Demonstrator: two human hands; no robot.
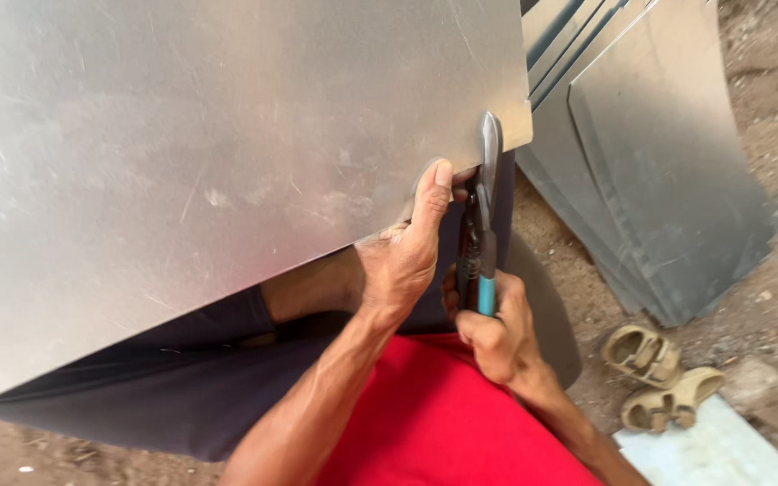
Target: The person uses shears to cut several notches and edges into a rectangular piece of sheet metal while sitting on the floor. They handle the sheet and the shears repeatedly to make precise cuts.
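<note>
- Large bare metal sheet (227,171) fills the upper left of the head view, resting tilted over the person's lap; its lower edge runs from lower left up to the right corner near the shears.
- Left hand (402,256) grips that lower edge: thumb lies flat on top of the sheet, pointing away from the body, fingers hidden underneath. Closed on the sheet.
- Right hand (493,328) is wrapped tight around the teal-sleeved handles of the tin snips (483,216), just to the right of the left hand, the two nearly touching.
- Snips' long axis runs straight away from the body, almost square to the sheet's edge; the dark jaw overlaps the sheet close to its right corner. Whether the blades are biting the metal cannot be told.
- Key relation: the sheet lies ahead of and above both hands; the left hand is nearer its bulk, the right hand nearer the corner.
- Stack of cut metal sheets (668,180) lies on the dirt ground to the right, well apart.
- Pair of tan sandals (659,378) sits near the stack's lower end.
- No packages, labels or signs visible.
</note>
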